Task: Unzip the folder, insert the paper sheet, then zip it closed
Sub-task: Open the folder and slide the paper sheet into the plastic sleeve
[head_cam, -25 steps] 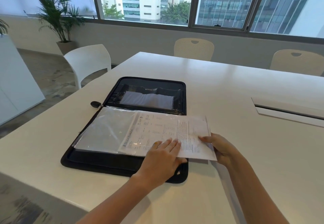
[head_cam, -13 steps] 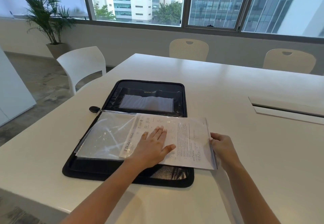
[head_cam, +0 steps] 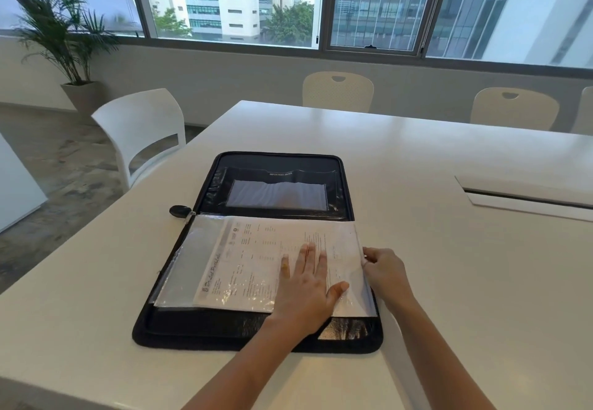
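Sliding left, the paper sheet (head_cam: 256,255) has gone deeper into the clear sleeve (head_cam: 179,265). Half a second ago its right end stuck out past the black zip folder (head_cam: 192,335); now it lies inside the folder's right side. The left hand (head_cam: 305,284) has moved to the right along the sheet. It lies flat on the sheet with straight fingers, pressing down. The right hand (head_cam: 385,271) has curled fingers and pinches the right edge of the sleeve. I cannot tell if the paper is in that pinch too. The folder lies wide open on the white table (head_cam: 449,281), and the sleeve covers its near half. The zipper pull (head_cam: 179,210) rests on the table by the folder's left side.
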The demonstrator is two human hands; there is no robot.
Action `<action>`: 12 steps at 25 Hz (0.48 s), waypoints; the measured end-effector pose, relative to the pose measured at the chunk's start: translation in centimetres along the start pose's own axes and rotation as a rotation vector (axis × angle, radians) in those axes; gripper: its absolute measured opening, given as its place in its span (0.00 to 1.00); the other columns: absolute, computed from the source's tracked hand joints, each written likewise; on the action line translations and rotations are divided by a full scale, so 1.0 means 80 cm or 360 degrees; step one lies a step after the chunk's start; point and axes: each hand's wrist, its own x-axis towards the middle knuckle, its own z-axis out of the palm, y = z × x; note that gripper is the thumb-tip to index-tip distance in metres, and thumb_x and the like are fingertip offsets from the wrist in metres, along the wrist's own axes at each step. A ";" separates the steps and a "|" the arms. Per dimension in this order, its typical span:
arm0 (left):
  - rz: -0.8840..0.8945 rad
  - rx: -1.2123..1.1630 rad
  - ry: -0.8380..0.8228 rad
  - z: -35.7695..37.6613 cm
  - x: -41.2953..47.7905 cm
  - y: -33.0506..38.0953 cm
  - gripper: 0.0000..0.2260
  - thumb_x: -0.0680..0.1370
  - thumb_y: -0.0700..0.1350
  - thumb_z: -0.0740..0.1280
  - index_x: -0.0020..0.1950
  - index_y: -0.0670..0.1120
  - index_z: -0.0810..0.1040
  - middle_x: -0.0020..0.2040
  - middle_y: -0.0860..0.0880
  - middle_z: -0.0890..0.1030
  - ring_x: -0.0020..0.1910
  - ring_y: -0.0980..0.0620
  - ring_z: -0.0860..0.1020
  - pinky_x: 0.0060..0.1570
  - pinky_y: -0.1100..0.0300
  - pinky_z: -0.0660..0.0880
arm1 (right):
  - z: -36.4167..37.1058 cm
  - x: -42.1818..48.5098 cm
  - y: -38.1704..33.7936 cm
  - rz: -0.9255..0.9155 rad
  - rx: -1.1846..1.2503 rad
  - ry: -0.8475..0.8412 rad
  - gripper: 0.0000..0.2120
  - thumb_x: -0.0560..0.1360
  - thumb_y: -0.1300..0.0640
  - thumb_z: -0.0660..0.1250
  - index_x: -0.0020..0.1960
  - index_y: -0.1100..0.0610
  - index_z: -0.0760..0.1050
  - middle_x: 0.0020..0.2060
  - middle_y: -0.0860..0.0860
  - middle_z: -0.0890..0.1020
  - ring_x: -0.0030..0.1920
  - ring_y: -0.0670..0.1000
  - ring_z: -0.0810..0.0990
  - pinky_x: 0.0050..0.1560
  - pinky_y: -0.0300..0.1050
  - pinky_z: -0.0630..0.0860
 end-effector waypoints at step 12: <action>0.0041 -0.0012 0.0087 0.006 0.001 0.002 0.35 0.78 0.66 0.37 0.79 0.45 0.40 0.79 0.43 0.39 0.77 0.45 0.36 0.72 0.40 0.36 | 0.028 -0.003 -0.038 0.0067 -0.0247 0.0227 0.13 0.76 0.64 0.64 0.58 0.61 0.81 0.56 0.56 0.83 0.55 0.54 0.80 0.51 0.42 0.73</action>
